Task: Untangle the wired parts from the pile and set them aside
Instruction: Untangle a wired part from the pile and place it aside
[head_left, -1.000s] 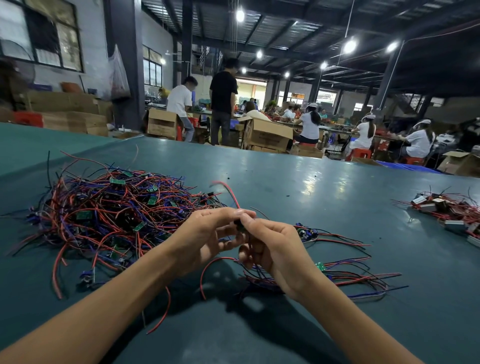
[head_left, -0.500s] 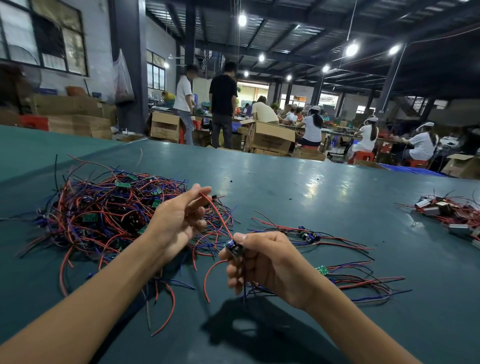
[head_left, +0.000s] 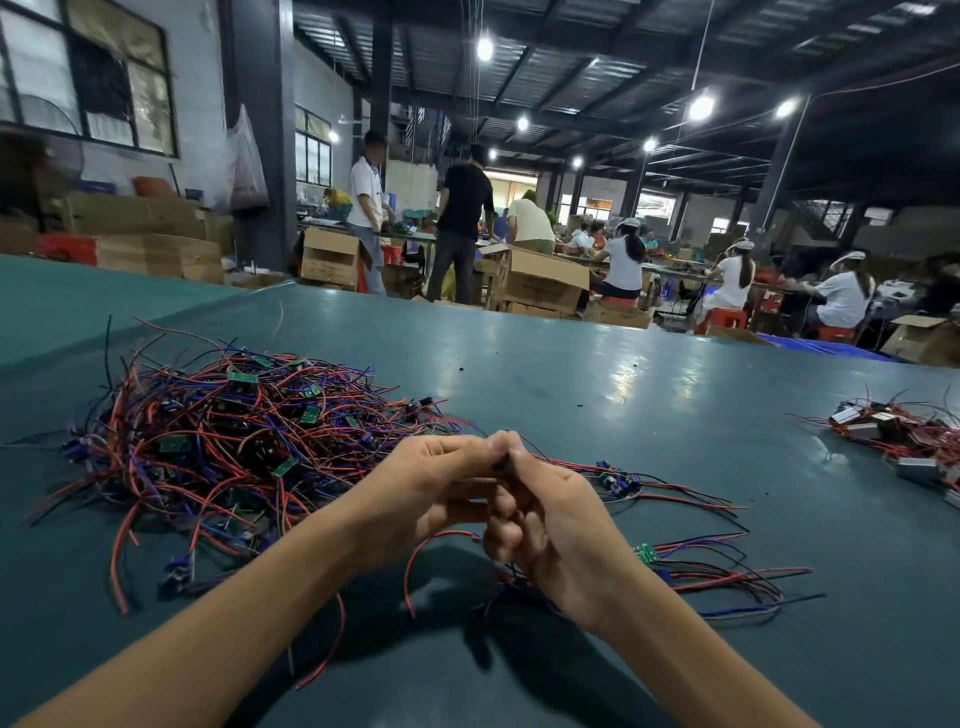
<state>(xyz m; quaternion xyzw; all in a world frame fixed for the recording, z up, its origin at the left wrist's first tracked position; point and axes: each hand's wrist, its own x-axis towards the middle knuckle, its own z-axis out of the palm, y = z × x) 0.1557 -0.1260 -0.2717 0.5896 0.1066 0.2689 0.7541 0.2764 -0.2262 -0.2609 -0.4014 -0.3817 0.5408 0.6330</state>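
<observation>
On the table: a green work surface (head_left: 649, 415) in a large workshop, with a person's two bare forearms reaching out over it
Left hand: the left hand (head_left: 415, 499) is raised just above the table, thumb and forefinger tips pressed together on a small dark part (head_left: 502, 464)
Right hand: the right hand (head_left: 556, 525) meets the left at the fingertips, pinching the same small dark part from the other side; its lower fingers are curled in
Held wires: thin red and dark leads (head_left: 441, 551) hang from between the hands and curve down to the table under the wrists
Pile: the tangled pile (head_left: 228, 447) of red, blue and black wires with small green boards lies left of the hands, its near edge just beside the left wrist
Set-aside parts: a loose spread of sorted wired parts (head_left: 691, 551) lies right of the right hand, wires fanning rightward
Far right: a second heap (head_left: 898, 436) of wires with grey blocks sits well apart at the table's edge
Background: seated and standing workers (head_left: 623, 265) and cardboard boxes (head_left: 540, 283) beyond the table
</observation>
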